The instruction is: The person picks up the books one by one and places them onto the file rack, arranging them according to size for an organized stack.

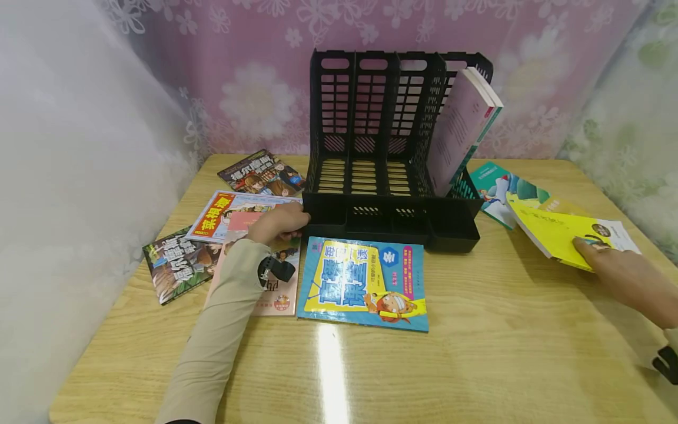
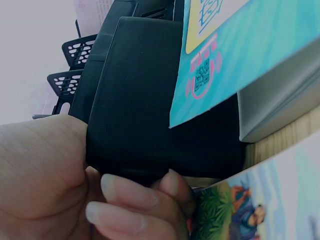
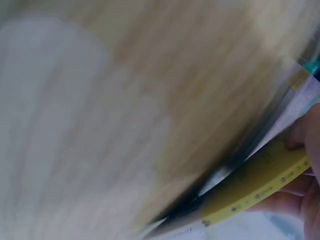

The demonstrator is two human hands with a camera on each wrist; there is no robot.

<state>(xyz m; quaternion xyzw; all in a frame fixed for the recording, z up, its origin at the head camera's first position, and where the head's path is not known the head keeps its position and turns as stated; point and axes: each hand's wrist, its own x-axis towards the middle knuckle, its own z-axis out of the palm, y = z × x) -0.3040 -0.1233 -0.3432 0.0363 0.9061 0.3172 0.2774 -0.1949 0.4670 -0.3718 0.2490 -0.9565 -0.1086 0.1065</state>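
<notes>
Standing on the table [image 1: 477, 330], the black rack [image 1: 328, 209] has its front left corner partly hidden from me. To its right, the yellow book [image 1: 556, 232] tilts and covers part of the green book [image 1: 489, 176]. The right hand [image 1: 617, 277], cut off in my right wrist view, pinches the yellow book. The left hand [image 1: 278, 224] grips that corner with curled fingers; its thumb I cannot make out.

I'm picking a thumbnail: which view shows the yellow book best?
The head view: the right hand holds the yellow book, broad cover visible. The right wrist view shows it steeply angled; the left wrist view, none.
</notes>
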